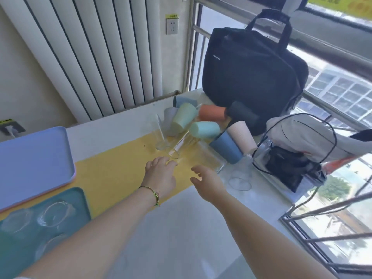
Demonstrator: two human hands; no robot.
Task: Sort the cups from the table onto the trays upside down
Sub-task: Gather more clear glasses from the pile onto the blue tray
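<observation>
Both hands reach toward the heap at the frame's centre: left hand (pixel 161 176) and right hand (pixel 207 183) are loosely spread, holding nothing. A careless nudge could roll the lying glass (pixel 179 146) just beyond the left fingertips and topple the coloured cups (pixel 204 129) leaning behind it. The teal tray (pixel 80 202) waits lower left.

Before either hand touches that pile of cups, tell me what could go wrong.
1. The clear glass lying on its side just beyond the left hand may roll if nudged. The mint cup seems to rest against it, so the pile could shift.
2. The right hand reaches near a second glass that is hard to see on the pale table; it might get knocked over.
</observation>
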